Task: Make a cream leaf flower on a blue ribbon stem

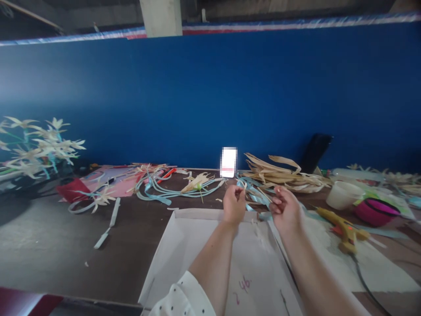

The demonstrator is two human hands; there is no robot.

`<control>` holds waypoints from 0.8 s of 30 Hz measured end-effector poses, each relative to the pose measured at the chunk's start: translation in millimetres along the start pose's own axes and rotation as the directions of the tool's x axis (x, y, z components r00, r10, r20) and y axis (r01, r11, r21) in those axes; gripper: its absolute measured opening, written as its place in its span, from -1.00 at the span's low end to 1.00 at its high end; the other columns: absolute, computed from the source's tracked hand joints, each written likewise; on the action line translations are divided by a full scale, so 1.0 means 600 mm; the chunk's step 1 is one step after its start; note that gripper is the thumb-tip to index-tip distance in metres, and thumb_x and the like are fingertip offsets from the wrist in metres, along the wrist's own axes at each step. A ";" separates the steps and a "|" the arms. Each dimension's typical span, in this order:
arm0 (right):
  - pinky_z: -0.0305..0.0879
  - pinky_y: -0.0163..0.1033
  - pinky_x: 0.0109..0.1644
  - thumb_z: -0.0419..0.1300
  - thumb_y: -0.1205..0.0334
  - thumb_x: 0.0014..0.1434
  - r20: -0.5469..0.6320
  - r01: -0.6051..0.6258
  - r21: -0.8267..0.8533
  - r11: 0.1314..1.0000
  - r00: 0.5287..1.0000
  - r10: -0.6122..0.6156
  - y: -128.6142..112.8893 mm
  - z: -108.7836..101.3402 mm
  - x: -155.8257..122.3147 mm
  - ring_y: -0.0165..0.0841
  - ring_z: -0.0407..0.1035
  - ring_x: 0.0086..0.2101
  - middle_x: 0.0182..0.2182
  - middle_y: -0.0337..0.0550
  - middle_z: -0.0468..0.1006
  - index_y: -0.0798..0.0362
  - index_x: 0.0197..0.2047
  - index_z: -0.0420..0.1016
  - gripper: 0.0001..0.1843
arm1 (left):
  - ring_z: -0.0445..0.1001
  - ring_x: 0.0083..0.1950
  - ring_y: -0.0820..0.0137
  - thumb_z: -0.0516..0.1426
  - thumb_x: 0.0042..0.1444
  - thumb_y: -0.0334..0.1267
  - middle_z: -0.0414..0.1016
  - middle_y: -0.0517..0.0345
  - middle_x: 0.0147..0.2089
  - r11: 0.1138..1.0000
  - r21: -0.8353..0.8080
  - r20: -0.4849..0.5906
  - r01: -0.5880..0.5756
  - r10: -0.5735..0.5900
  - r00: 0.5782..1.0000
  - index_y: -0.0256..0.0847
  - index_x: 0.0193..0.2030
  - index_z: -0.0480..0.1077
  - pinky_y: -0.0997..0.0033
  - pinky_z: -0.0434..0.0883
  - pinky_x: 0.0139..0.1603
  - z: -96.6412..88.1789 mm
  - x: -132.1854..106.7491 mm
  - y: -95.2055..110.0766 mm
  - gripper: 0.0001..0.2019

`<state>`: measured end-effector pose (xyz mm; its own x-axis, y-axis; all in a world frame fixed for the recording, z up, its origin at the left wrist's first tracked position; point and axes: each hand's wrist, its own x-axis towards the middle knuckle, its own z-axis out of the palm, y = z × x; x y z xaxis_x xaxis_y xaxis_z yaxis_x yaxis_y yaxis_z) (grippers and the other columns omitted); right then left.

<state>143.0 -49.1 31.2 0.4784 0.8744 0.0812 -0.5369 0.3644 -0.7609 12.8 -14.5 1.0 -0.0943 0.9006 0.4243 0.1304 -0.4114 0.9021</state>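
Observation:
My left hand (pixel 234 204) is closed in a pinch above the far edge of a white shallow box (pixel 197 254). A small pale tip shows at its fingertips, too little to name. Across a short gap, my right hand (pixel 287 210) has its fingers curled in, the thumb near them; a thin strip seems to be close to the fingertips, but I cannot tell whether it is held. Light blue ribbon strips (pixel 252 193) lie on the table behind and between both hands. Beyond them rests a pile of dried corn husks (pixel 283 175).
A yellow glue gun (pixel 345 230) with a cord lies at right, near a white cup (pixel 344 195) and a pink bowl (pixel 376 212). A bright phone screen (pixel 229 162) stands against the blue partition (pixel 197 96). Husk flowers (pixel 42 147) stand at left; pale-blue wrapped stems (pixel 177 193) lie mid-table.

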 end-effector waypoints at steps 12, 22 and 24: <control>-0.07 -0.45 -0.72 0.25 0.17 -0.14 -0.373 0.301 -0.185 0.935 0.859 -0.350 -0.038 -0.042 0.034 -0.47 0.36 -0.53 -0.35 -0.28 0.50 -0.01 -0.39 0.39 -0.81 | 0.34 -0.36 0.46 0.07 0.08 -0.27 0.41 0.13 -0.36 0.997 0.062 0.099 -0.047 0.041 0.994 -0.21 -0.32 0.38 0.49 0.28 -0.31 0.005 -0.006 0.001 -0.90; -0.05 -0.47 -0.76 0.31 0.24 -0.18 -0.142 0.220 -0.183 0.958 0.959 -0.247 -0.014 -0.017 0.016 -0.57 0.24 -0.64 -0.34 -0.19 0.56 0.08 -0.44 0.49 -0.83 | 0.34 -0.38 0.46 0.07 0.08 -0.30 0.43 0.15 -0.30 0.960 0.183 0.242 -0.213 0.166 0.956 -0.15 -0.30 0.40 0.48 0.29 -0.32 0.002 -0.023 0.012 -0.91; -0.07 -0.47 -0.77 0.33 0.22 -0.19 -0.092 0.170 -0.192 0.967 0.977 -0.190 -0.012 -0.016 0.015 -0.58 0.22 -0.66 -0.37 -0.19 0.55 0.08 -0.46 0.49 -0.83 | 0.35 -0.36 0.44 0.08 0.07 -0.31 0.44 0.16 -0.31 0.949 0.203 0.240 -0.241 0.190 0.952 -0.14 -0.30 0.41 0.47 0.28 -0.29 0.000 -0.021 0.013 -0.91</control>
<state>157.6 -46.8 31.2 0.6336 0.7558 0.1651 -0.3043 0.4397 -0.8450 15.0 -29.2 2.9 0.1722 0.8127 0.5567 0.3473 -0.5789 0.7377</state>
